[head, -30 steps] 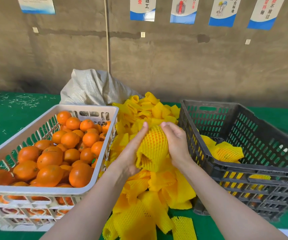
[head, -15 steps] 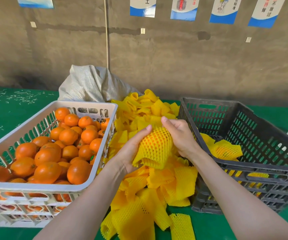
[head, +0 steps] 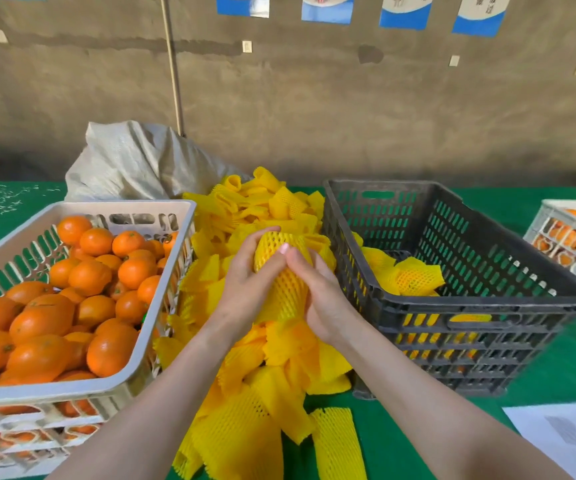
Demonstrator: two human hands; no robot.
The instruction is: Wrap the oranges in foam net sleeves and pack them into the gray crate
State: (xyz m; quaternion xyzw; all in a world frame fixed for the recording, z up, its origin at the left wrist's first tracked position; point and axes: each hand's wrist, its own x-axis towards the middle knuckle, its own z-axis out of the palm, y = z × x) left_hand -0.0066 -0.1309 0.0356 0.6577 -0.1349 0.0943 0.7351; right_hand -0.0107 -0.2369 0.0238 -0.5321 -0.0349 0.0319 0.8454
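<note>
holding wrapped oranges (head: 414,278), the gray crate (head: 487,304).

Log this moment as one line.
phase: wrapping | left hand: grips sleeved orange | right hand: grips same orange | gray crate: holds wrapped oranges | white crate: bare oranges

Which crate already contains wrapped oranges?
The gray crate on the right: wrapped oranges lie inside. The white crate on the left holds only bare oranges.

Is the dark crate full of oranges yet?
Not yet. The gray crate is mostly empty: only a few wrapped oranges lie at the bottom.
</note>
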